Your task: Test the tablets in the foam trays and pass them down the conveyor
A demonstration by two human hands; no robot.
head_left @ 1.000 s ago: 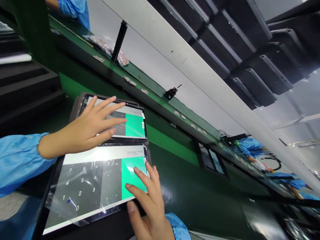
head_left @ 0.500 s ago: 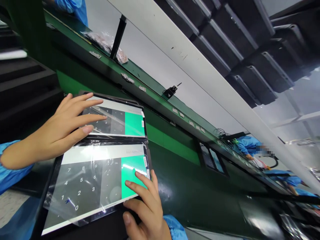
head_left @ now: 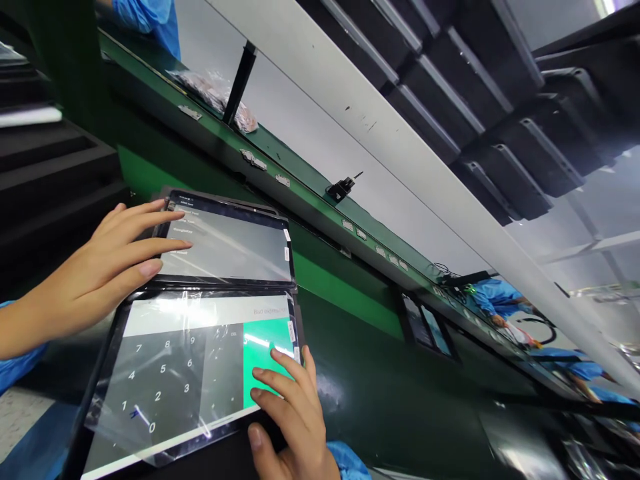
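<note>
Two tablets lie side by side in front of me, the nearer one under clear film. A calculator with a green panel fills the screen of the near tablet (head_left: 165, 373). The far tablet (head_left: 235, 243) shows a grey screen with a short text list at its left. My left hand (head_left: 110, 257) is spread over the left end of the far tablet, fingertips at the list; touching or hovering, I cannot tell. Over the near tablet's right end rests my right hand (head_left: 295, 407), fingers apart on or just above the green panel, thumb by the lower edge.
Black foam trays (head_left: 60, 167) are stacked at the left. A black plug adapter (head_left: 341, 189) sits on the green ledge, with bagged parts (head_left: 215, 93) farther left. Two more devices (head_left: 425, 323) lie along the green bench (head_left: 360, 373). Co-workers in blue sleeves (head_left: 495, 293) are beyond.
The far tablet's screen has gone from the calculator to a grey text list. My left hand has drawn back a little to the left. My right hand has hardly moved.
</note>
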